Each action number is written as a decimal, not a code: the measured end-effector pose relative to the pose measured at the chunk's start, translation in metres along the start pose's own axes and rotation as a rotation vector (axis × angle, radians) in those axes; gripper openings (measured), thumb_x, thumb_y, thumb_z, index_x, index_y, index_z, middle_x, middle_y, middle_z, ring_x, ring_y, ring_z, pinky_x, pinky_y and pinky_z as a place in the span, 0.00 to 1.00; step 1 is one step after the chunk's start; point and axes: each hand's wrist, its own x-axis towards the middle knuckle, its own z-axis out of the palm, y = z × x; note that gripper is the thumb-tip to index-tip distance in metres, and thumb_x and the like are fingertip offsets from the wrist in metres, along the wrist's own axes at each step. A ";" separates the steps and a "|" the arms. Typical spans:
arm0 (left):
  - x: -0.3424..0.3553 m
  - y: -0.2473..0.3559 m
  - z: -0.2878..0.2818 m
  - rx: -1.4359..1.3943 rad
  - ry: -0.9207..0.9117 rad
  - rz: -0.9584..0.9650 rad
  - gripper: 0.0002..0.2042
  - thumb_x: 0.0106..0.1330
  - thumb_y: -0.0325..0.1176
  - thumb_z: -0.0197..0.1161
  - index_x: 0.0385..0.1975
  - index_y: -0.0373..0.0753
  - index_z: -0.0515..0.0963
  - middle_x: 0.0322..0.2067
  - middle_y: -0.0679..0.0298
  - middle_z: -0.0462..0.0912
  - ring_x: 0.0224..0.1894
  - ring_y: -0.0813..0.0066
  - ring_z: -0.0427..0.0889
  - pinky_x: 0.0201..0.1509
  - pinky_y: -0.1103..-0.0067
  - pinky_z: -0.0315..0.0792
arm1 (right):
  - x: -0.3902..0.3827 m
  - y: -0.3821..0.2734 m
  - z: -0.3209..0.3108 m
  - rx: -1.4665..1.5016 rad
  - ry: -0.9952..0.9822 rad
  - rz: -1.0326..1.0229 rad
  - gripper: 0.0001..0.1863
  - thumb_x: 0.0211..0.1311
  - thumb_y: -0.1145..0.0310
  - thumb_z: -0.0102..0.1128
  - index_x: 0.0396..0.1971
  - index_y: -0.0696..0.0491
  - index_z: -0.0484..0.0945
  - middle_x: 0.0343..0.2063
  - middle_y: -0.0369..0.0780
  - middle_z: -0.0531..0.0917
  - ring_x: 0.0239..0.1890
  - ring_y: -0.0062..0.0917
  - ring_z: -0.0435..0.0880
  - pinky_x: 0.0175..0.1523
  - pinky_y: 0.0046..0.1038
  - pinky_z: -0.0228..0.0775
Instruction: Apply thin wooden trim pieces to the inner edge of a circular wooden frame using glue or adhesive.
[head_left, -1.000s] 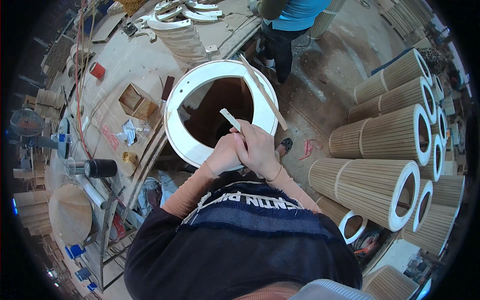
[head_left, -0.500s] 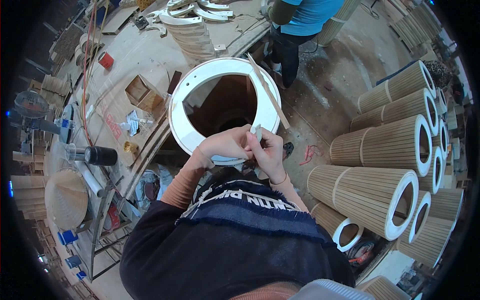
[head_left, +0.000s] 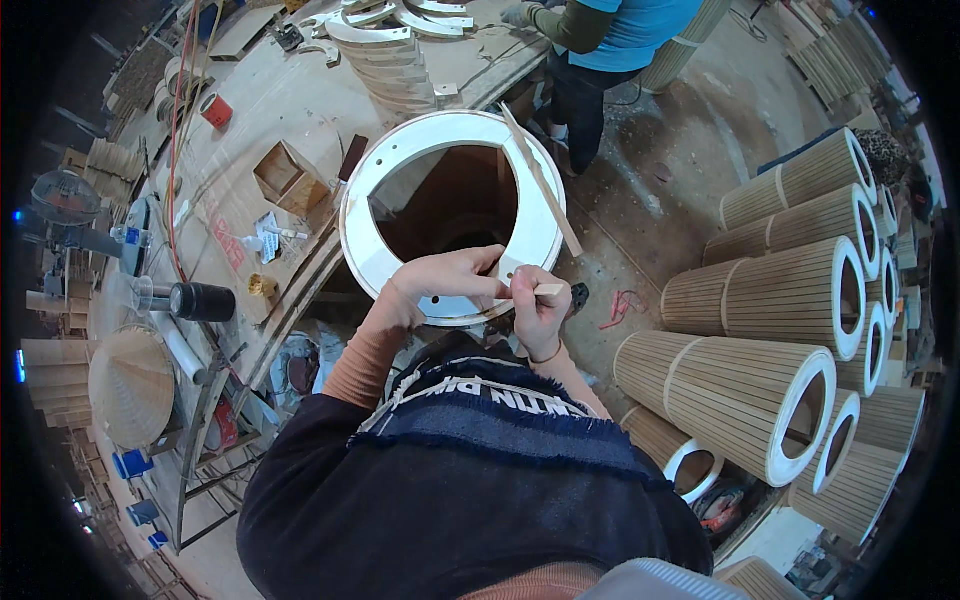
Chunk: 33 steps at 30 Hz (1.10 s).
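Note:
A round drum with a wide white ring top stands in front of me, its middle a dark opening. Small dark holes dot the ring. On the ring's near side lies my left hand, thumb and forefinger apart, with nothing visible between them; its other fingers are partly hidden. My right hand is closed around a short pale stick, which looks like wood, at the ring's near right edge. A thin wooden strip rests across the ring's right side.
Left is a worktable with an open wooden box, a red cup, a black jar and stacked curved white pieces. Slatted drums lie stacked at right. A co-worker in blue stands beyond the drum.
My hands have moved apart slightly. The right hand has turned and lowered, its grip now a fist around the pale stick. The left thumb and forefinger have spread over the ring.

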 end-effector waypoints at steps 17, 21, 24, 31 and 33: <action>0.003 -0.001 -0.001 -0.046 0.033 -0.021 0.21 0.67 0.34 0.56 0.59 0.33 0.70 0.48 0.61 0.79 0.51 0.78 0.77 0.53 0.80 0.73 | -0.015 0.017 -0.005 0.010 0.074 -0.101 0.09 0.59 0.74 0.56 0.20 0.59 0.74 0.16 0.40 0.74 0.16 0.27 0.74 0.24 0.25 0.64; 0.004 0.001 0.000 -0.057 0.029 0.069 0.21 0.67 0.32 0.55 0.59 0.34 0.71 0.48 0.63 0.79 0.51 0.79 0.77 0.54 0.82 0.72 | -0.010 0.018 -0.006 0.082 0.074 -0.176 0.12 0.63 0.73 0.53 0.18 0.59 0.71 0.16 0.41 0.74 0.18 0.29 0.74 0.25 0.27 0.64; 0.005 0.003 0.002 -0.016 0.039 0.086 0.20 0.67 0.32 0.56 0.58 0.34 0.73 0.46 0.65 0.80 0.48 0.80 0.76 0.54 0.82 0.71 | -0.009 0.007 0.005 0.189 0.125 -0.171 0.22 0.72 0.63 0.46 0.15 0.55 0.63 0.15 0.37 0.69 0.19 0.23 0.69 0.25 0.24 0.58; 0.005 0.008 0.009 0.073 0.146 0.011 0.22 0.68 0.40 0.61 0.57 0.32 0.76 0.48 0.60 0.83 0.49 0.77 0.78 0.58 0.80 0.69 | -0.028 0.008 -0.020 -0.186 0.214 -0.295 0.14 0.69 0.67 0.48 0.23 0.56 0.73 0.28 0.42 0.77 0.41 0.36 0.79 0.49 0.33 0.70; 0.006 0.012 0.011 0.115 0.135 0.028 0.24 0.69 0.43 0.61 0.59 0.32 0.74 0.51 0.58 0.83 0.51 0.75 0.78 0.59 0.80 0.69 | -0.037 0.013 -0.024 -0.260 0.305 -0.292 0.11 0.65 0.70 0.51 0.25 0.57 0.78 0.30 0.43 0.80 0.40 0.36 0.79 0.49 0.35 0.72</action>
